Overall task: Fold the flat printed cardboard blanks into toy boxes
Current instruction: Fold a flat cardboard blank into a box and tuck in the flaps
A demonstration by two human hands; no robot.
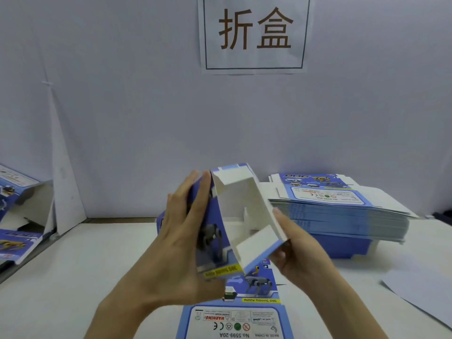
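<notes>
White table [97, 265], matte, runs L to R up to the back wall. Front ctr: one printed blank [234, 319] lies flat, print up, warning panel nearest the viewer. R rear: tall stack [342, 216] of flat blanks, top one print up, edges slightly fanned; stack sits on a blue base [342, 248], which rests on the table. Front R: pale sheet [420, 292] lies flat, corner pointing inward, well apart from the ctr blank. Back L corner: white board [66, 192] leans vs. the wall. Far L: printed boxes [17, 243] by the table edge; can't tell if on it.
</notes>
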